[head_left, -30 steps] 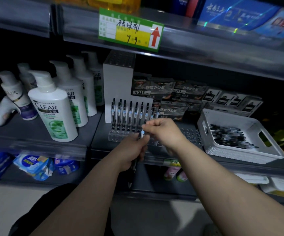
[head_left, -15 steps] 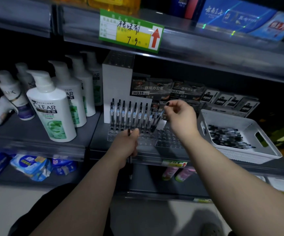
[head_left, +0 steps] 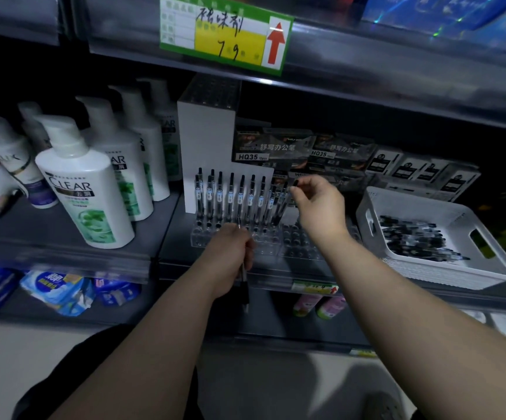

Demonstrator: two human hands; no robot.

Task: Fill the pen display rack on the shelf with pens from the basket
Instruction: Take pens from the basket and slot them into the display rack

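Observation:
A clear pen display rack (head_left: pixel 294 241) with many holes stands on the middle shelf, with several black pens (head_left: pixel 230 198) upright in its back left rows. My right hand (head_left: pixel 318 204) pinches the top of a tilted pen (head_left: pixel 282 207) whose tip sits at a rack hole. In front of the rack, my left hand (head_left: pixel 230 256) grips a bundle of pens (head_left: pixel 244 283) that point downward. The white basket (head_left: pixel 427 268) at the right holds several more pens (head_left: pixel 412 237).
White shampoo bottles (head_left: pixel 82 189) crowd the shelf left of the rack. A white stepped display block (head_left: pixel 206 159) and pen boxes (head_left: pixel 273 147) stand behind it. The upper shelf edge carries a green price tag (head_left: pixel 227 31). Packets (head_left: pixel 54 286) fill the lower shelf.
My right hand took a pen from the left hand's bundle, lifted it up and right, and set its tip into the rack. The left hand dropped slightly and stayed in front.

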